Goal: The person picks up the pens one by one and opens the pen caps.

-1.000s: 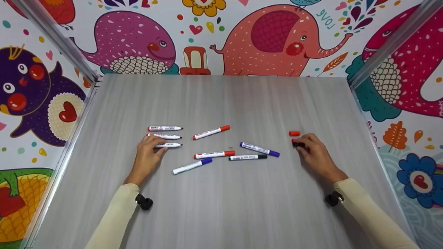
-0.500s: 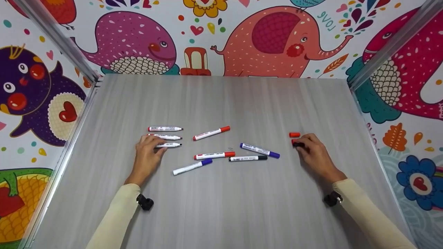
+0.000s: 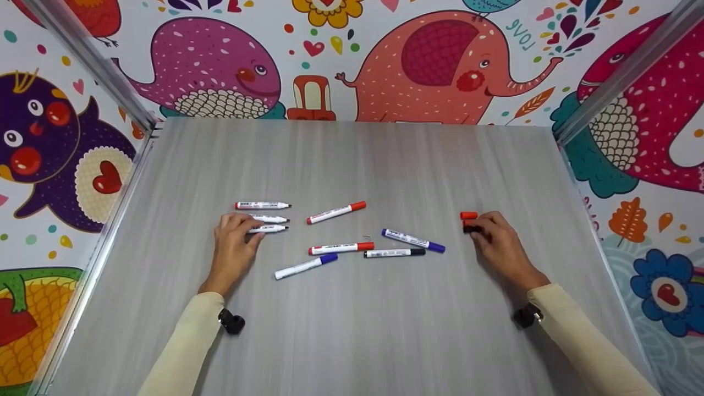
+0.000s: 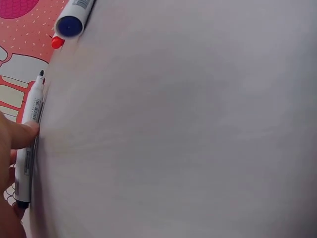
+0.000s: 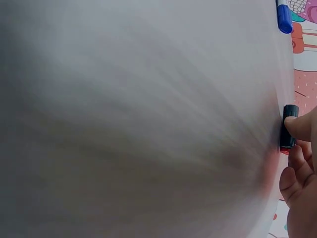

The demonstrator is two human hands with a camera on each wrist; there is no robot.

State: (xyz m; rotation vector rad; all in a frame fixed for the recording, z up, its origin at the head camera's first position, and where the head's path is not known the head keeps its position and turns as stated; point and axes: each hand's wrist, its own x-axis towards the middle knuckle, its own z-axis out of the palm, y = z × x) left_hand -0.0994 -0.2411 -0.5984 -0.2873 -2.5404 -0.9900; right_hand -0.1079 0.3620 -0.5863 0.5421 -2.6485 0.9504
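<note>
On the left, my left hand (image 3: pixel 234 247) pinches an uncapped black marker (image 4: pixel 25 173), thumb on its barrel. Just behind lie two more uncapped markers: a middle one (image 3: pixel 275 219) partly covered by the fingers, and a red-ended marker (image 3: pixel 263 205). Their tips point right. Over on the right, my right hand (image 3: pixel 505 245) pinches a black cap (image 5: pixel 289 126) between thumb and fingers, low at the tabletop. A red cap (image 3: pixel 467 223) lies right against it, partly hidden by the fingers. Another red cap (image 3: pixel 469 215) sits just behind.
Between the hands lie capped markers: a red marker (image 3: pixel 336 212), a second red marker (image 3: pixel 341 248), a blue marker (image 3: pixel 306 266), another blue marker (image 3: pixel 413 240) and a black marker (image 3: pixel 394 253). Patterned walls border the grey table (image 3: pixel 352 341).
The black marker in my left hand has shifted slightly away from me, closer to the middle uncapped marker. My right hand has barely moved; the black cap appears nearer the red cap.
</note>
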